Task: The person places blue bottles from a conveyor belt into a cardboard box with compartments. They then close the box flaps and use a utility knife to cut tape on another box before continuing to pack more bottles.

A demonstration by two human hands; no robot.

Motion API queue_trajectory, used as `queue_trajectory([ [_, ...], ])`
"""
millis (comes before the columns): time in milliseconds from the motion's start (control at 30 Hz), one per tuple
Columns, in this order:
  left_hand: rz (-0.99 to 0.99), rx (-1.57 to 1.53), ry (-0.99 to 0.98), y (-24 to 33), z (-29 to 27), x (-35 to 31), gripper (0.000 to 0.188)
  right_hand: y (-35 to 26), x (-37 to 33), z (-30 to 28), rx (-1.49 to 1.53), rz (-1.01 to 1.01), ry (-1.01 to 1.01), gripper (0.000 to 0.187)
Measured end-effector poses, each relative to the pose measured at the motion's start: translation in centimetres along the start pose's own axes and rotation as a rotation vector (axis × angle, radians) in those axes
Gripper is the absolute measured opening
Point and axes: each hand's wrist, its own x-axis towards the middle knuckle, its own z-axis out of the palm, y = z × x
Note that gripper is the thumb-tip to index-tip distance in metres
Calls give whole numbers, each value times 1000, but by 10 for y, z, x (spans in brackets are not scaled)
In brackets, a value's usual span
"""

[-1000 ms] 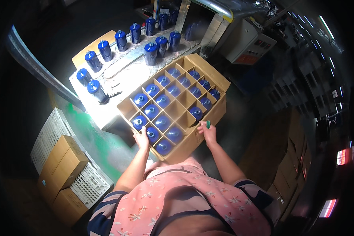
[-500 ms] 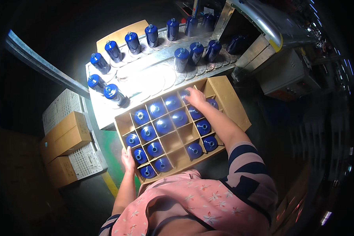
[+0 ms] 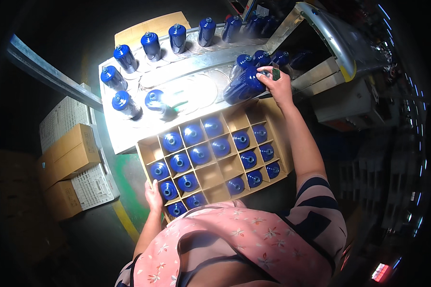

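My right hand (image 3: 278, 87) grips a shiny blue bottle (image 3: 243, 87) by its neck. The bottle hangs tilted, neck to the right, above the far edge of the carton. A divided cardboard carton (image 3: 210, 178) lies in front of me, with blue bottles (image 3: 179, 162) upright in many of its compartments and several compartments bare. My left hand (image 3: 153, 195) rests against the carton's left side, fingers along the outer wall and thumb near the rim; the fingers are partly hidden.
Beyond the carton a brightly lit conveyor (image 3: 196, 67) carries blue bottles (image 3: 177, 39) standing in a curved line. A metal machine housing (image 3: 328, 40) spans its right end. To the left stand cartons (image 3: 74, 148) on a white plastic pallet (image 3: 98, 191), beside a metal rail (image 3: 52, 71).
My right hand has lifted a bottle out of a far-row compartment and carried it up and right. Bottles on the conveyor have shifted along its curve. My left hand stays at the carton.
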Motion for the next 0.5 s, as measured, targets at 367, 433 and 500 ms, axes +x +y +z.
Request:
queue_trajectory([
  [367,-32,56,-6,15,-1,-8,36,111,100,134,-305,121,61,27],
  [433,-17,78,-17,13,-2,-3,36,113,103,129,-234,100,70,31],
  [500,-1,63,-7,11,-3,-1,36,111,95,116,-76,220,57,40],
])
